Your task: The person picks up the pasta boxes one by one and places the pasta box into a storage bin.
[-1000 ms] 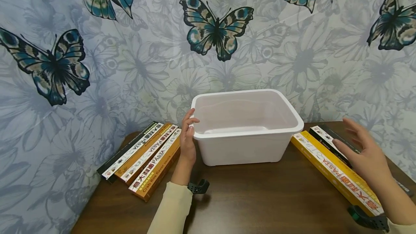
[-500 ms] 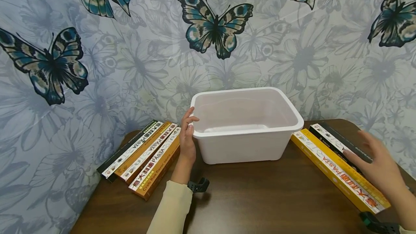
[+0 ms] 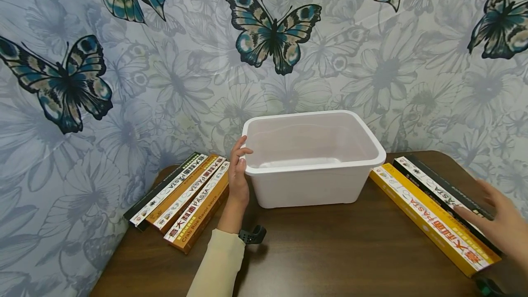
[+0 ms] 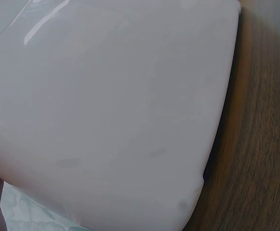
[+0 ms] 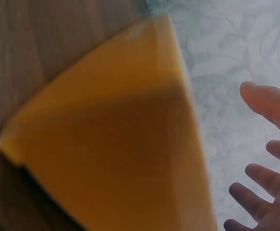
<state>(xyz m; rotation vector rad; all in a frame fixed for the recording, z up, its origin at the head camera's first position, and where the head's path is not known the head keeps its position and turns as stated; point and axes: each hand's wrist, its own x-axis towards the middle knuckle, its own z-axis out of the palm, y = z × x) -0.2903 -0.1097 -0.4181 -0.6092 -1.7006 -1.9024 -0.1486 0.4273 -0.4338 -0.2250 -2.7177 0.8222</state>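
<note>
An upright white plastic bin (image 3: 305,189) stands on the table, its inside bare. My left hand (image 3: 238,182) holds its left rim with bent fingers; the left wrist view is mostly the bin's smooth wall (image 4: 130,106), with a bit of a finger at lower left. Over at the right, my right hand (image 3: 501,223) hovers with spread fingers near a black pasta box (image 3: 447,191), partly hiding its near end. A yellow pasta box (image 3: 429,221) lies alongside. In the right wrist view the yellow box (image 5: 111,144) looks blurred, with the fingers (image 5: 262,180) apart from it.
Several pasta boxes lie side by side left of the bin, among them an orange crab roe one (image 3: 200,210) and a dark green one (image 3: 165,191). The brown wooden table (image 3: 321,255) meets a butterfly-patterned wall (image 3: 189,81) behind.
My right hand has moved right and toward me along the boxes, uncovering more of the black one. The left hand stays on the bin's rim. The view tilted slightly.
</note>
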